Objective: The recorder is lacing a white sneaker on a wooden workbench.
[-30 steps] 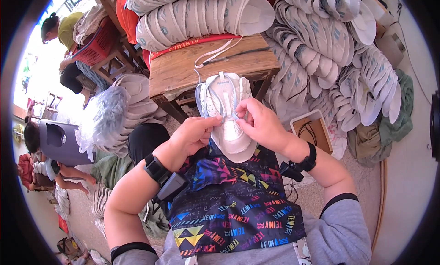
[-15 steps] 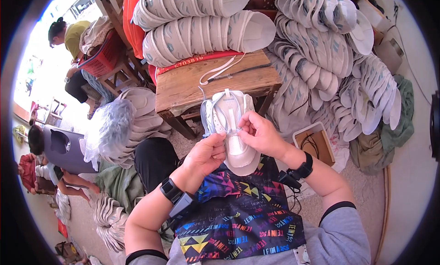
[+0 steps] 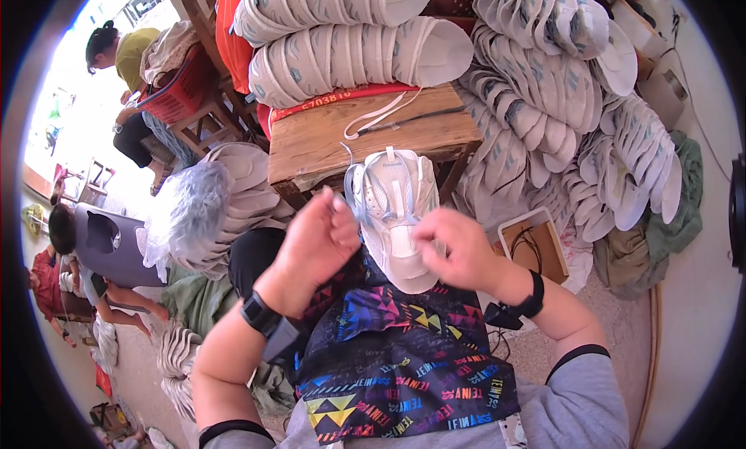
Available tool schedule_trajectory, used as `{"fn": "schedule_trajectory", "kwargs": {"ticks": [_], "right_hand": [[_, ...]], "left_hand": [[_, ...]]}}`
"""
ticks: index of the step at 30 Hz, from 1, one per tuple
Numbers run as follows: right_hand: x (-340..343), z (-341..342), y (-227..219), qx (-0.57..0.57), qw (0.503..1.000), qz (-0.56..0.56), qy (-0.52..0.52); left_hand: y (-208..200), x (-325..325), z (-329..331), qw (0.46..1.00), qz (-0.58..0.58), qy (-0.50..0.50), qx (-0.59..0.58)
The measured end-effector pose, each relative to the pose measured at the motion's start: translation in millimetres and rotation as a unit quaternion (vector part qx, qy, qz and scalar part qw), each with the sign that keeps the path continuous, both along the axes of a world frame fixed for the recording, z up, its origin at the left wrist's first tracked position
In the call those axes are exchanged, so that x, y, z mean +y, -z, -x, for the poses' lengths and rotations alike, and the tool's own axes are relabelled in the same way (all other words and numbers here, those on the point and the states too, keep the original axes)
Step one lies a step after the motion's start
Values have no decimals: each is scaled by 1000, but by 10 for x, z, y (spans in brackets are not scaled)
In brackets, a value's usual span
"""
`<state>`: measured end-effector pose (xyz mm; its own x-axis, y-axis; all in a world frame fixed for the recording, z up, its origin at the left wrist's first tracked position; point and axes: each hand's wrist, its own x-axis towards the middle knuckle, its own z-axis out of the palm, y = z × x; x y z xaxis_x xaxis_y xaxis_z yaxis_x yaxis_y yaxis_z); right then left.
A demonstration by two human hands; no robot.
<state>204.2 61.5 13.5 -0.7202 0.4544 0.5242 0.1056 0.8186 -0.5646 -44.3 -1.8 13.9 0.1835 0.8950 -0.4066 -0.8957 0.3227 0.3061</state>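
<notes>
A white-and-grey shoe upper (image 3: 402, 251) with a pale blue-grey shoelace (image 3: 400, 216) rests toe toward me on my lap, against the wooden table's front edge. My left hand (image 3: 318, 235) is raised to the left of the shoe, fingers curled in. Over the shoe's right side, my right hand (image 3: 462, 247) has its thumb and fingers drawn together, partly smeared by motion. Whether either hand grips a lace end is too fine to make out. One loose lace tip sticks up beside the shoe's left collar.
The wooden table (image 3: 326, 150) bears stacked shoe uppers (image 3: 350, 57) and a loose white lace (image 3: 377, 119). More uppers (image 3: 536, 76) pile up at the right, above a white bin (image 3: 556, 255). At the left are a bagged bundle (image 3: 194, 204), a red basket (image 3: 183, 88) and other people.
Both hands have moved apart from the middle of the shoe, the left one up and leftward, the right one to the right. The shoe stays nearly in place.
</notes>
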Motion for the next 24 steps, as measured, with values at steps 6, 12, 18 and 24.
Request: {"fn": "schedule_trajectory", "kwargs": {"ticks": [6, 12, 18, 24], "right_hand": [[-392, -22, -2, -87, 992, -79, -41], [-405, -13, 36, -56, 997, -43, -31], [-312, -65, 85, -64, 997, -44, -26], [-32, 323, -28, -72, 995, 75, -6]], "left_hand": [[-1037, 473, 521, 976, -188, 19, 108], [-2554, 692, 823, 929, -297, 46, 214], [-2560, 1216, 556, 883, -457, 1, 108], [-2535, 591, 422, 855, -468, 33, 221]]}}
